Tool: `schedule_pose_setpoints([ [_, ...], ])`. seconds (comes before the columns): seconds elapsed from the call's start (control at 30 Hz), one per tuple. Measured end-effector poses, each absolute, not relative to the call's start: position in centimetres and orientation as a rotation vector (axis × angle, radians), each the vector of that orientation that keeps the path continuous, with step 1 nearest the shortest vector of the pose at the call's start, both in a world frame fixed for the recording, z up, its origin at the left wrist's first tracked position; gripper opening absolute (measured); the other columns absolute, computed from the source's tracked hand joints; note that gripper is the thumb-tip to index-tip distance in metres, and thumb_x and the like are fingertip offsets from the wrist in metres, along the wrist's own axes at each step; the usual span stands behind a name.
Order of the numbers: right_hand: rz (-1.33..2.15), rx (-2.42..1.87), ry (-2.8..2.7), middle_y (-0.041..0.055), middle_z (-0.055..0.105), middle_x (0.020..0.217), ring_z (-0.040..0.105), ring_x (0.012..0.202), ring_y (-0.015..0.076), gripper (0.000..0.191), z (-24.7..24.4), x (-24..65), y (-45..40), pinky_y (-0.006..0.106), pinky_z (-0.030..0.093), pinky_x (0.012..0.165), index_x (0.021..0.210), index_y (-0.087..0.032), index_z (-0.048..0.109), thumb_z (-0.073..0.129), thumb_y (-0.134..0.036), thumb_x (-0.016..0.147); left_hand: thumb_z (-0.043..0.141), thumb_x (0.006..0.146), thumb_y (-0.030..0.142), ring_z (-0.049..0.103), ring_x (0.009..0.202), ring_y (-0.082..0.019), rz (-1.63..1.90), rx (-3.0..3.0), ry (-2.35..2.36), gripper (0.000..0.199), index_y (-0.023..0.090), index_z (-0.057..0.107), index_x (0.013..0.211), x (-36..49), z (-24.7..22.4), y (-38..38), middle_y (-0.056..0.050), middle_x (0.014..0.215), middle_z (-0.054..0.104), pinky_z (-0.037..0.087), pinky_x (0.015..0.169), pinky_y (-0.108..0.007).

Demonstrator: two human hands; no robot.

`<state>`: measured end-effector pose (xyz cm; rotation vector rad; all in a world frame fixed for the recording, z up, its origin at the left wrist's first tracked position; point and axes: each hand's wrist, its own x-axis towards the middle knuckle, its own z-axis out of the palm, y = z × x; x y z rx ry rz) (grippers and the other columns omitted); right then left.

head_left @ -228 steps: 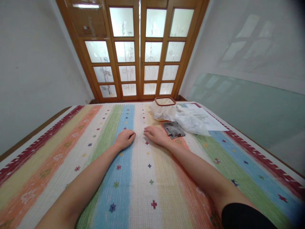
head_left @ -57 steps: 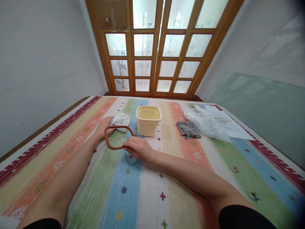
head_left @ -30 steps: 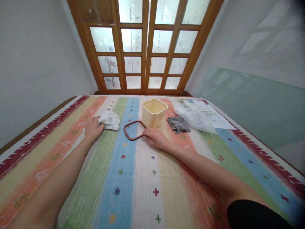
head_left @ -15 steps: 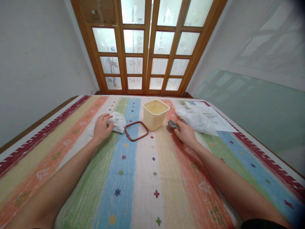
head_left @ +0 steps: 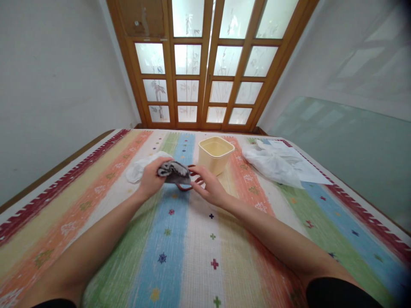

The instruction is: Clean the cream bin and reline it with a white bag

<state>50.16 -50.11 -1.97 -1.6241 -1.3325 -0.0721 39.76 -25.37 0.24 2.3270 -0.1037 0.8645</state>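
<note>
A folded grey cloth (head_left: 175,172) is held up between my two hands over the table. My left hand (head_left: 152,177) grips its left end, where the rolled folds show. The fingertips of my right hand (head_left: 207,184) pinch its right end. Behind and below the cloth lies a reddish-brown square ring (head_left: 184,188), mostly covered by the cloth and fingers. A cream, open-topped square container (head_left: 215,156) stands just beyond my right hand. White crumpled material (head_left: 136,170) rests on the table behind my left hand.
A translucent white plastic bag (head_left: 272,162) lies at the right over white paper sheets (head_left: 308,169). The striped tablecloth (head_left: 199,256) covers the table. Wooden glazed doors stand beyond the far edge, with walls on both sides.
My right hand has moved left from beside the container, bringing the grey cloth over the ring. My left hand has left the white material and taken hold of the cloth. The view has shifted slightly.
</note>
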Motion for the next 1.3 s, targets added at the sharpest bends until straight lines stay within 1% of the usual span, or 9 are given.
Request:
schedule_pose_setpoints([
  [0.17, -0.125, -1.706, -1.233, 0.0113, 0.064, 0.125, 0.066, 0.107, 0.0206, 0.03, -3.6, 52.0, -52.7, 0.037, 0.062, 0.084, 0.132, -0.023, 0.061, 0.059, -0.027, 0.102, 0.051, 0.093, 0.018, 0.061, 0.119, -0.027, 1.265, 2.46, 0.412, 0.037, 0.017, 0.064, 0.127, 40.1, 0.6, -17.3, -0.007, 0.124, 0.067, 0.049, 0.108, -0.044],
  [0.27, -0.165, -1.814, -1.167, 0.0103, 0.067, 0.12, 0.068, 0.1, 0.0202, 0.022, -4.0, 53.7, -55.2, 0.034, 0.061, 0.077, 0.12, -0.022, 0.067, 0.057, -0.031, 0.103, 0.06, 0.09, 0.031, 0.059, 0.123, -0.031, 0.899, 2.745, 0.336, 0.035, 0.02, 0.066, 0.124, 40.3, -2.3, -15.5, -0.011, 0.128, 0.065, 0.047, 0.111, -0.047],
  [0.37, -0.276, -1.901, -1.064, 0.0088, 0.07, 0.114, 0.068, 0.098, 0.0209, 0.018, -3.9, 56.2, -57.8, 0.035, 0.059, 0.08, 0.108, -0.022, 0.07, 0.056, -0.033, 0.102, 0.063, 0.09, 0.048, 0.056, 0.131, -0.035, 0.514, 2.916, 0.177, 0.063, 0.021, 0.055, 0.146, 40.9, -5.8, -15.9, -0.015, 0.147, 0.058, 0.045, 0.114, -0.05],
  [0.5, -0.443, -2.051, -0.833, 0.01, 0.07, 0.108, 0.066, 0.1, 0.0235, 0.022, -4.4, 60.7, -61.6, 0.038, 0.056, 0.089, 0.104, -0.021, 0.069, 0.051, -0.033, 0.1, 0.051, 0.098, 0.051, 0.053, 0.137, -0.036, 0.44, 2.972, 0.151, 0.066, 0.019, 0.047, 0.155, 41.5, -8.1, -15.2, -0.017, 0.154, 0.052, 0.041, 0.117, -0.052],
  [0.63, -0.707, -2.367, -0.545, 0.0156, 0.067, 0.118, 0.058, 0.119, 0.03, 0.028, -4.9, 65.2, -65.9, 0.046, 0.043, 0.109, 0.11, -0.018, 0.067, 0.046, -0.032, 0.097, 0.047, 0.097, 0.042, 0.054, 0.136, -0.038, 0.437, 3.031, 0.256, 0.06, 0.016, 0.052, 0.151, 41.3, -8.6, -11.7, -0.02, 0.152, 0.055, 0.04, 0.117, -0.055],
  [0.83, -0.838, -2.577, -0.061, 0.0228, 0.054, 0.144, 0.048, 0.133, 0.0352, 0.056, -4.3, 71.0, -71.1, 0.049, 0.035, 0.114, 0.143, -0.011, 0.052, 0.049, -0.042, 0.097, 0.047, 0.094, 0.044, 0.057, 0.13, -0.041, 0.473, 3.081, 0.535, 0.062, 0.013, 0.054, 0.147, 40.3, -8.5, -7.5, -0.022, 0.147, 0.058, 0.045, 0.111, -0.056],
  [1.0, -0.43, -2.647, 0.253, 0.0267, 0.052, 0.146, 0.052, 0.131, 0.0407, 0.074, -3.8, 74.6, -72.9, 0.054, 0.043, 0.106, 0.152, -0.016, 0.048, 0.06, -0.058, 0.092, 0.054, 0.09, 0.048, 0.051, 0.137, -0.042, 0.659, 3.041, 0.511, 0.067, 0.014, 0.053, 0.147, 40.6, -7.4, -9.9, -0.021, 0.154, 0.051, 0.038, 0.118, -0.057],
  [1.17, -0.141, -2.809, 0.182, 0.0253, 0.057, 0.143, 0.057, 0.128, 0.04, 0.06, -4.2, 74.6, -72.4, 0.055, 0.045, 0.105, 0.139, -0.017, 0.064, 0.065, -0.05, 0.089, 0.056, 0.093, 0.044, 0.046, 0.144, -0.037, 0.706, 2.916, 0.149, 0.055, 0.022, 0.057, 0.143, 43.4, -3.9, -15.3, -0.015, 0.157, 0.048, 0.035, 0.124, -0.055],
  [1.3, -0.354, -2.743, 0.085, 0.02, 0.068, 0.127, 0.063, 0.114, 0.0338, 0.044, -2.9, 73.0, -70.6, 0.047, 0.047, 0.099, 0.128, -0.016, 0.067, 0.061, -0.037, 0.089, 0.055, 0.096, 0.045, 0.047, 0.145, -0.032, 0.626, 2.732, -0.186, 0.047, 0.022, 0.061, 0.136, 45.8, 0.0, -21.9, -0.013, 0.154, 0.05, 0.037, 0.125, -0.053],
])
